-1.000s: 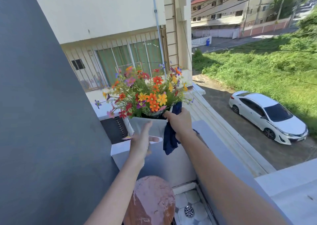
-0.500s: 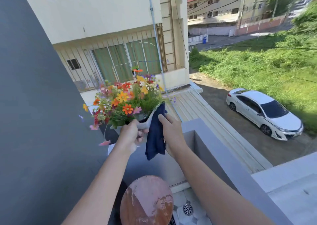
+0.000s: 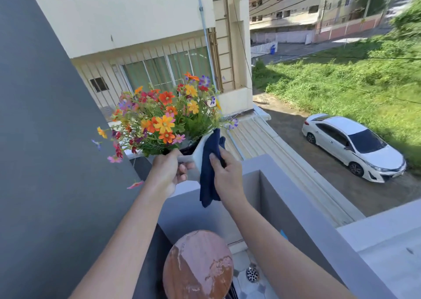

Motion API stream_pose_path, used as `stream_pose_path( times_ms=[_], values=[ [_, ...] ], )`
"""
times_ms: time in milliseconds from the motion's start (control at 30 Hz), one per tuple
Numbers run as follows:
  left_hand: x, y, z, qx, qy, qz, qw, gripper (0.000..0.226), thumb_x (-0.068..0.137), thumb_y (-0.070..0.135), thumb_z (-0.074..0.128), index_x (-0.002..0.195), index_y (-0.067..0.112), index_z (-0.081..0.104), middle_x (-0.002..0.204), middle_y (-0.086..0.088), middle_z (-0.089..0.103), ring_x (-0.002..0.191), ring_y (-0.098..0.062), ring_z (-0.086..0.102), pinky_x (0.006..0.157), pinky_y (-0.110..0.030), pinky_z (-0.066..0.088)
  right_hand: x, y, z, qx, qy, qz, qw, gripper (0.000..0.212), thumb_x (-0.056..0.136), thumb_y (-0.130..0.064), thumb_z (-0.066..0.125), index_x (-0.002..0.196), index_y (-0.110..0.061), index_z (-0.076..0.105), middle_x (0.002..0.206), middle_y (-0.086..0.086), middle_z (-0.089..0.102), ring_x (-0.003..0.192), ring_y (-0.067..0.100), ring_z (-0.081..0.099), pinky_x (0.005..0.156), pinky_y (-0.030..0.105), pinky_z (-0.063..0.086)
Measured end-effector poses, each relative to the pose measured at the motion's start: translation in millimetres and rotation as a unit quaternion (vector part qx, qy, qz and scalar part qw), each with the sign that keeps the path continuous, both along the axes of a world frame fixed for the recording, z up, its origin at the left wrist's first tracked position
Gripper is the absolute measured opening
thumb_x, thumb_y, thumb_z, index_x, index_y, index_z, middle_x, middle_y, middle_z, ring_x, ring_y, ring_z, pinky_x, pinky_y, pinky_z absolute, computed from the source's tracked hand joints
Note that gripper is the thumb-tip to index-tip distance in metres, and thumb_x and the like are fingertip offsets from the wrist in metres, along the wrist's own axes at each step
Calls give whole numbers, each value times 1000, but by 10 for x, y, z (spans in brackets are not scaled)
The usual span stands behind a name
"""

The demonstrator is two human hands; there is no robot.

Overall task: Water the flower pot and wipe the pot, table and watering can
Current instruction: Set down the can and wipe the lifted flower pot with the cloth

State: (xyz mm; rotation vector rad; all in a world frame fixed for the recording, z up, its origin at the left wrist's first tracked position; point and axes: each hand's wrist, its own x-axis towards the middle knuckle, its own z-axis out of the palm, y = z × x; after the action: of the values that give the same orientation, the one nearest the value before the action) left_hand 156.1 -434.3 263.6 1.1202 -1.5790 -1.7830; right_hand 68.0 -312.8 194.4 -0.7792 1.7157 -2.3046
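The right hand (image 3: 227, 175) has its fingers (image 3: 215, 159) pressed flat on a dark blue cloth (image 3: 208, 169), holding it against the side of the white flower pot (image 3: 197, 155). The left hand (image 3: 167, 173) curls its fingers around the pot's near side, gripping it and keeping it tilted in the air above the balcony ledge (image 3: 268, 169). Bright flowers (image 3: 164, 118) lean out toward the left. Below, between the forearms, sits a round reddish table (image 3: 198, 264) beside a floor drain (image 3: 252, 274). No watering can is in view. Wiping the pot looks to be under way; whether watering is done cannot be told, and wiping the table and can probably remains.
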Motion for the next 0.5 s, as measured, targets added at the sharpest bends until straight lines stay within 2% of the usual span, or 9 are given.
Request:
stream_pose_path(
  times_ms=[100,133,200,333,500],
  values=[
    [42,66,89,-12,-4,-19,1000,24,100,14,52,107,-5,64,86,-28,72,47,-11,41,45,-25,31,-391,-87,230,18,1,-55,998,16,102,-14,58,90,-8,67,87,7,60,80,19,55,73,37,42],
    [53,97,108,-14,-5,-28,999,25,100,14,52,108,-6,64,87,-29,72,48,-11,41,45,-25,31,-530,-106,280,25,-5,-76,997,23,102,-16,58,81,-6,57,78,7,50,73,20,46,70,39,35],
    [73,152,123,-12,-2,-38,999,24,99,15,53,107,-5,63,87,-28,71,48,-11,41,45,-26,30,-732,-119,370,28,-24,-100,994,35,102,-20,58,72,-12,41,70,3,36,67,19,32,65,39,25],
    [21,151,109,-9,11,-29,999,26,100,17,50,103,-4,65,83,-26,70,49,-13,40,46,-26,30,-667,-86,529,12,-43,-75,996,37,100,-19,59,69,-19,40,63,-2,36,59,16,29,58,37,25],
    [-55,77,107,-8,7,-8,1000,33,103,21,48,109,-5,67,88,-22,72,48,-11,43,45,-26,32,-208,19,512,29,30,-45,998,34,99,-19,57,71,-16,39,67,2,36,64,17,32,62,39,27]
  ],
)
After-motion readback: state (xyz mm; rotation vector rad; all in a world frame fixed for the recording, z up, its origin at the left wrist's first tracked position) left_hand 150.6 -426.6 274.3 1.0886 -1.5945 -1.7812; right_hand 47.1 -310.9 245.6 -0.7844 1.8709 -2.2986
